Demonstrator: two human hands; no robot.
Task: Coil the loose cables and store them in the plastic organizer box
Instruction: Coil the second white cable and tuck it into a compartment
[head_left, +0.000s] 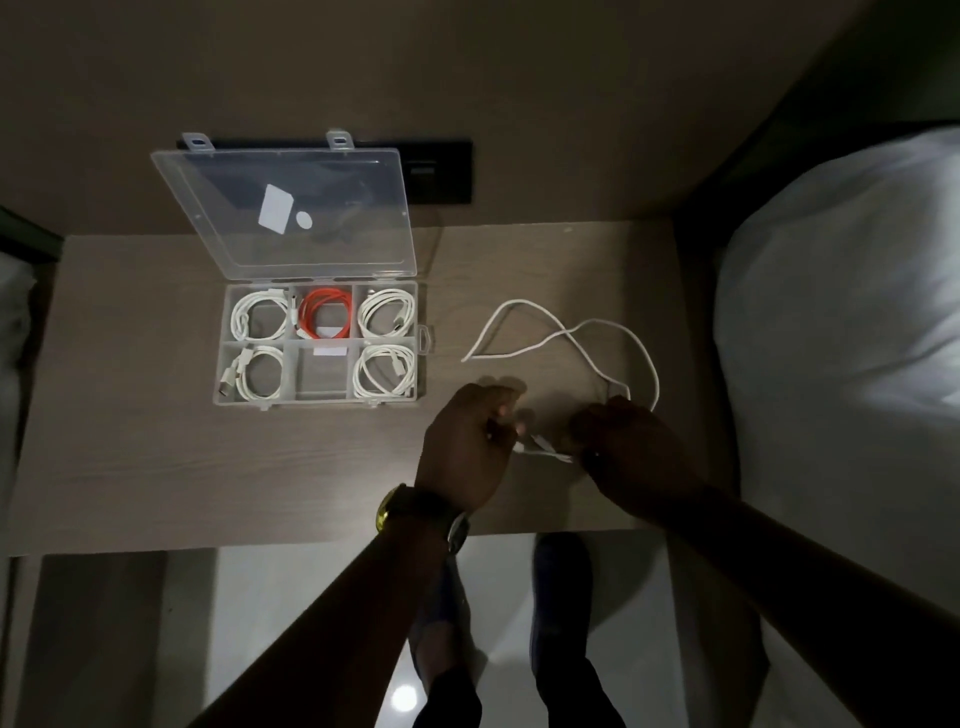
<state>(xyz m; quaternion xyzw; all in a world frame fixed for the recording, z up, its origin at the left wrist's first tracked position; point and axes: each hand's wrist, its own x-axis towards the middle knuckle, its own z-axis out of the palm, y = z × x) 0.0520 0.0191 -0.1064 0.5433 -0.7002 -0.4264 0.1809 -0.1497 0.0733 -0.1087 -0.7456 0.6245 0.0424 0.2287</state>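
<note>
Loose white cable (566, 332) sprawled on worktop (156, 441), slack running toward 12–1 o'clock from both hands. Left hand (467, 447) fingers clamped on cable near plug; right hand (623, 447) fingers clamped on adjacent run. Organizer box (423, 343) at 10 o'clock; bottom-middle compartment free, left hand nearer.

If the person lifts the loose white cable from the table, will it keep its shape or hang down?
The white cable will probably hang limp: it lies in slack, uneven loops on the table. It seems light, since thin. Once coiled it may spring open a little, though the coils in the box stay round inside their walls.
</note>
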